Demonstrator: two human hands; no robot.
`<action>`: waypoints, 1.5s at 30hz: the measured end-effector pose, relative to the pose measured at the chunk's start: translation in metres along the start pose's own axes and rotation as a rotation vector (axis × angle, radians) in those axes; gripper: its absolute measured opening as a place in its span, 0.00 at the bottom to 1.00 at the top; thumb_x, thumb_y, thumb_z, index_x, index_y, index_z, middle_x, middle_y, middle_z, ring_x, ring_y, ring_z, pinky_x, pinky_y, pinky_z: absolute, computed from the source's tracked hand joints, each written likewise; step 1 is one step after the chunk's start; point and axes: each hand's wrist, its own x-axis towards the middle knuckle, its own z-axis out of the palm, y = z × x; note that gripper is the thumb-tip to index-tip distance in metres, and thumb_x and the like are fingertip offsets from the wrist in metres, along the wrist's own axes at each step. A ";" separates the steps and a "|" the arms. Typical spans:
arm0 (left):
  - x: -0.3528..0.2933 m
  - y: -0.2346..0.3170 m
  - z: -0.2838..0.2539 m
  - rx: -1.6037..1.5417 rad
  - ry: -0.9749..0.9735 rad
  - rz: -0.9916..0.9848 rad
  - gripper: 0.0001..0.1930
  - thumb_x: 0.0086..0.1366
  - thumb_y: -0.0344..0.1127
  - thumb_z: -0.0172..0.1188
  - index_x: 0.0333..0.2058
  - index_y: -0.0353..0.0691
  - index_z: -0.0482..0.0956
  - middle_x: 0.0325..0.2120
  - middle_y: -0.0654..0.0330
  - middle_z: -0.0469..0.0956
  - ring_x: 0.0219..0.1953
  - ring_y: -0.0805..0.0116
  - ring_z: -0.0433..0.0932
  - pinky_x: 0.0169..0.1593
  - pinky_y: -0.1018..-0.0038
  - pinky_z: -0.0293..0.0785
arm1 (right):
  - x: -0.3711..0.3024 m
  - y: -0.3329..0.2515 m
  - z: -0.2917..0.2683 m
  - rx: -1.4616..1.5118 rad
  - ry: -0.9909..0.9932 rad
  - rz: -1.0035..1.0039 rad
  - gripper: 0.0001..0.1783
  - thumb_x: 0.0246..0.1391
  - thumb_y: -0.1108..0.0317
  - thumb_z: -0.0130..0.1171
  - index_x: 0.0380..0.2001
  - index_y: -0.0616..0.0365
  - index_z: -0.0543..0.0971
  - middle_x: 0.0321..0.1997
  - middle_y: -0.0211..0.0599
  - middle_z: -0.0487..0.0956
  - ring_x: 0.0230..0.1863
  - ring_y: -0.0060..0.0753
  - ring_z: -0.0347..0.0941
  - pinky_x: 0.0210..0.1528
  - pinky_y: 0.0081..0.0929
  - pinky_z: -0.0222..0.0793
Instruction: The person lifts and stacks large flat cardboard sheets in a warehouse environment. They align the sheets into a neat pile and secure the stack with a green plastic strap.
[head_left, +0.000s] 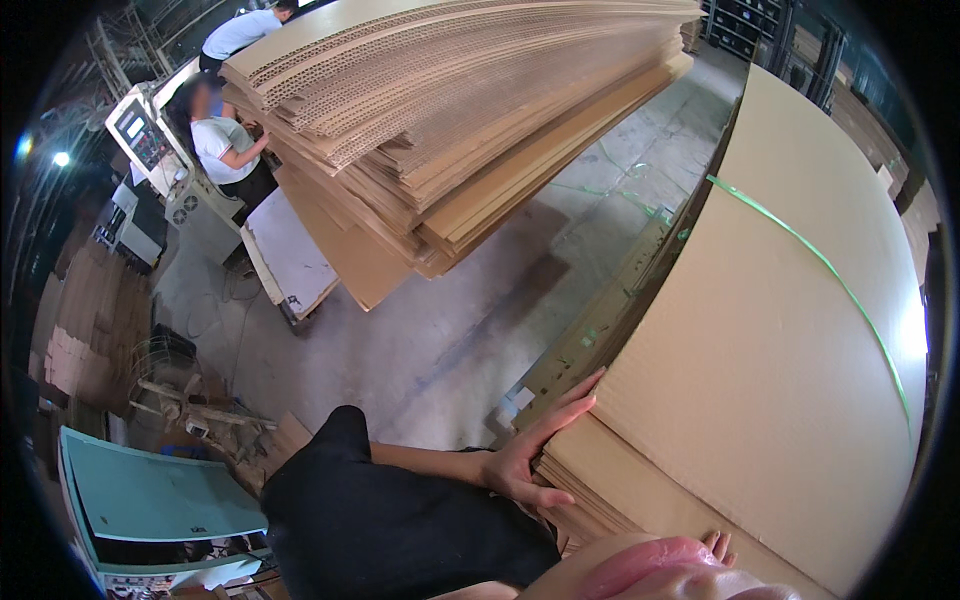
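Cardboard (770, 320) lies stacked at our right; our left hand (520, 465) spreads over its edge, we cannot tell how our right hand (718, 546) grips, and floor (430, 350) opens toward another pile (460, 130).

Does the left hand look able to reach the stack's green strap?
Probably not without moving: a broad bare stretch of the cardboard stack lies between the left hand, at its near corner, and the green strap.

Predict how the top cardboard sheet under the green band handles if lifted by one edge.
The top cardboard sheet probably sags or bows: it looks broad and thin. Likely light for its size, judging by its slim near edge. The green band across it may well catch and hold it back.
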 end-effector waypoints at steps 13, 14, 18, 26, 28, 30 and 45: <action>0.000 0.003 -0.001 0.041 -0.011 -0.004 0.53 0.59 0.48 0.69 0.73 0.36 0.45 0.75 0.41 0.33 0.77 0.49 0.32 0.74 0.54 0.35 | -0.005 0.007 0.001 0.039 -0.024 -0.066 0.30 0.70 0.51 0.41 0.59 0.67 0.73 0.61 0.51 0.75 0.64 0.56 0.70 0.64 0.60 0.61; -0.001 0.003 0.000 0.046 -0.009 -0.007 0.53 0.59 0.49 0.69 0.73 0.36 0.45 0.75 0.41 0.33 0.77 0.49 0.32 0.74 0.54 0.35 | -0.006 0.008 0.002 0.046 -0.024 -0.071 0.30 0.70 0.51 0.41 0.60 0.67 0.73 0.62 0.51 0.75 0.64 0.56 0.70 0.64 0.60 0.62; -0.002 0.002 -0.002 0.048 -0.018 -0.029 0.55 0.57 0.49 0.71 0.73 0.39 0.45 0.74 0.39 0.33 0.77 0.46 0.31 0.73 0.52 0.34 | -0.004 0.010 0.001 0.056 -0.034 -0.100 0.31 0.70 0.51 0.42 0.60 0.68 0.72 0.62 0.52 0.75 0.64 0.57 0.70 0.63 0.60 0.64; -0.005 0.003 -0.002 0.052 -0.006 -0.012 0.55 0.56 0.48 0.71 0.73 0.40 0.45 0.74 0.39 0.33 0.77 0.45 0.31 0.73 0.52 0.35 | -0.020 0.040 -0.003 0.143 -0.160 -0.239 0.28 0.69 0.47 0.42 0.64 0.51 0.70 0.65 0.57 0.72 0.65 0.63 0.68 0.62 0.64 0.65; -0.002 0.001 0.001 0.011 -0.009 -0.005 0.53 0.57 0.47 0.70 0.73 0.38 0.47 0.74 0.40 0.33 0.77 0.47 0.32 0.74 0.54 0.34 | -0.023 0.037 -0.007 0.104 -0.156 -0.184 0.27 0.68 0.46 0.42 0.64 0.44 0.70 0.65 0.56 0.72 0.65 0.63 0.68 0.64 0.64 0.63; -0.001 -0.001 0.000 0.034 -0.018 0.005 0.53 0.56 0.46 0.71 0.73 0.38 0.47 0.74 0.39 0.34 0.77 0.46 0.33 0.73 0.54 0.34 | -0.023 0.023 -0.003 0.036 -0.090 -0.089 0.28 0.67 0.47 0.41 0.62 0.50 0.73 0.65 0.51 0.73 0.65 0.60 0.68 0.66 0.61 0.60; -0.009 -0.008 0.001 0.016 -0.005 -0.029 0.57 0.52 0.39 0.73 0.73 0.40 0.43 0.73 0.36 0.31 0.76 0.43 0.36 0.73 0.52 0.39 | -0.015 -0.014 -0.002 -0.027 -0.028 0.178 0.29 0.67 0.50 0.41 0.54 0.60 0.79 0.59 0.44 0.77 0.67 0.55 0.64 0.75 0.61 0.42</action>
